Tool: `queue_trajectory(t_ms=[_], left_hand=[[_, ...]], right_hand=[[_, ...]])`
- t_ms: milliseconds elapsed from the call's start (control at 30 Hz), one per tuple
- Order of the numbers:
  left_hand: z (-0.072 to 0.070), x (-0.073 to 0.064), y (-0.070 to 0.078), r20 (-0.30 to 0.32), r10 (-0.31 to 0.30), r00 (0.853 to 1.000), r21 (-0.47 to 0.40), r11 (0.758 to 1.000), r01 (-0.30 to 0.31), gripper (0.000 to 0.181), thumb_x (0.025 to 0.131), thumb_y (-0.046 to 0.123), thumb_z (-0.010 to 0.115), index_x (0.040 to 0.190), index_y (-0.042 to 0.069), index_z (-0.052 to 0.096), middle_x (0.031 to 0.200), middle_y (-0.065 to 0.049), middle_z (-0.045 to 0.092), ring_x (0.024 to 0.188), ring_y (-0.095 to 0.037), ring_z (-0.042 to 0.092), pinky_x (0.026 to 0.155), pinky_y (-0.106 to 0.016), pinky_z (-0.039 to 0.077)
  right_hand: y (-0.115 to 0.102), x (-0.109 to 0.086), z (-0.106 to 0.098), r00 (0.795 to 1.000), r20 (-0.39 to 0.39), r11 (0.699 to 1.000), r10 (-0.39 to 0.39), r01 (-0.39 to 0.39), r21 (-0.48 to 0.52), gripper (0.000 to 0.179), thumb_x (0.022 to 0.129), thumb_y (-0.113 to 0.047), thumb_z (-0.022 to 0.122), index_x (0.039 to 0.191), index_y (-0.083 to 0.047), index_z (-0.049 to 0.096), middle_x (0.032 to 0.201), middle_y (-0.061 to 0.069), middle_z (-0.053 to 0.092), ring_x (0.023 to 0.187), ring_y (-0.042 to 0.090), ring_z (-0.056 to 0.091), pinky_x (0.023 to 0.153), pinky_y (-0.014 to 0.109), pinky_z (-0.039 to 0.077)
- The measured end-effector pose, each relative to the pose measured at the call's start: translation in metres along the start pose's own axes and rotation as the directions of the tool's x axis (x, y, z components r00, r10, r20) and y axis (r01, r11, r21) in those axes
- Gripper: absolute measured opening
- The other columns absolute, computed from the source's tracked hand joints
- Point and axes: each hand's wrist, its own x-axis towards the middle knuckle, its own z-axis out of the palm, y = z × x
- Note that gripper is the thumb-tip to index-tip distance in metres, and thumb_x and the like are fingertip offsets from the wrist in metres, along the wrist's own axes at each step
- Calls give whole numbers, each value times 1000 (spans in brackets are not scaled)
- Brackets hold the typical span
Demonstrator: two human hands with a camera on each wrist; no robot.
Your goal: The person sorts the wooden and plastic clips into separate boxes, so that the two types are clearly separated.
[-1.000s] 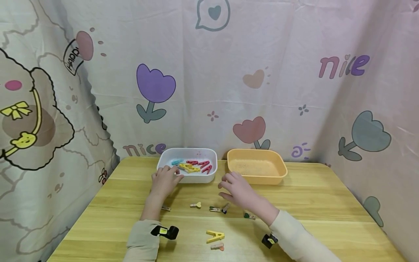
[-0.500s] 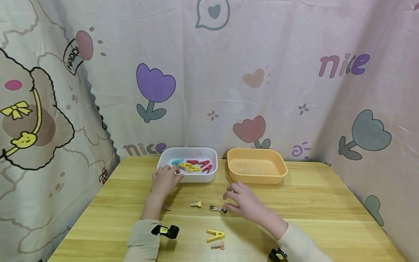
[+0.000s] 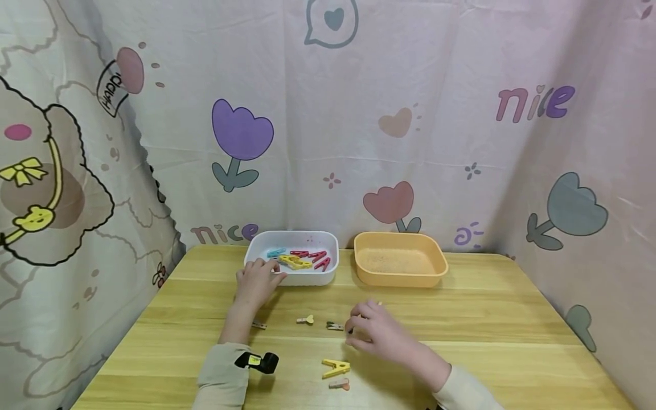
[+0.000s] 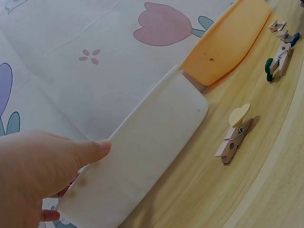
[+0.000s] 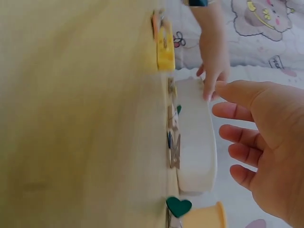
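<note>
My left hand (image 3: pixel 258 282) holds the near left rim of the white plastic tray (image 4: pixel 137 152), thumb on its outer wall and fingers behind the rim. Inside that tray lie blue, red and yellow plastic clothespins (image 3: pixel 295 262). My right hand (image 3: pixel 381 333) hovers over the table with loosely bent fingers and nothing between them. Close to its fingertips is a small wooden clothespin (image 3: pixel 335 326) with a green top. In the right wrist view, a clothespin with a green heart (image 5: pixel 178 207) stands out below the hand. A wooden clothespin with a cream heart (image 4: pixel 232 137) lies before the white tray.
An orange tray (image 3: pixel 401 280) stands right of the white one, against the curtain. Nearer the front are a large yellow clothespin (image 3: pixel 335 368) and a small one with a pinkish heart (image 3: pixel 339 384). Another small clothespin (image 3: pixel 259 324) lies beside my left wrist.
My right hand has come down from near the orange tray toward the front of the table, over the small clothespins. My left hand has stayed at the white tray.
</note>
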Motion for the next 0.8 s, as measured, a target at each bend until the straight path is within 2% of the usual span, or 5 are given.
queue_trajectory(t_ms=[333, 533, 800], left_hand=[[1, 1, -1, -5, 7, 1000, -1, 1000, -7, 30, 93, 42, 62, 107, 16, 65, 112, -17, 62, 109, -38, 51, 94, -61, 34], [0, 0, -2, -11, 14, 1000, -4, 1000, -14, 27, 94, 41, 62, 104, 16, 65, 111, -17, 62, 107, -39, 51, 93, -62, 34], [1, 1, 0, -22, 24, 999, -2, 1000, -24, 26, 93, 41, 63, 102, 17, 64, 111, -17, 63, 107, -39, 51, 91, -62, 35]], right_hand=[[-13, -4, 3, 996, 91, 1000, -14, 13, 2, 22, 85, -43, 71, 96, -25, 66, 106, -9, 60, 101, 9, 50, 89, 28, 47], [-15, -5, 4, 989, 129, 998, -66, 67, 2, 24, 84, -45, 71, 96, -25, 67, 106, -10, 60, 101, 8, 50, 91, 27, 45], [-16, -8, 3, 975, 210, 997, -70, 73, -6, 26, 82, -50, 71, 95, -27, 70, 106, -10, 59, 101, 7, 49, 93, 27, 44]])
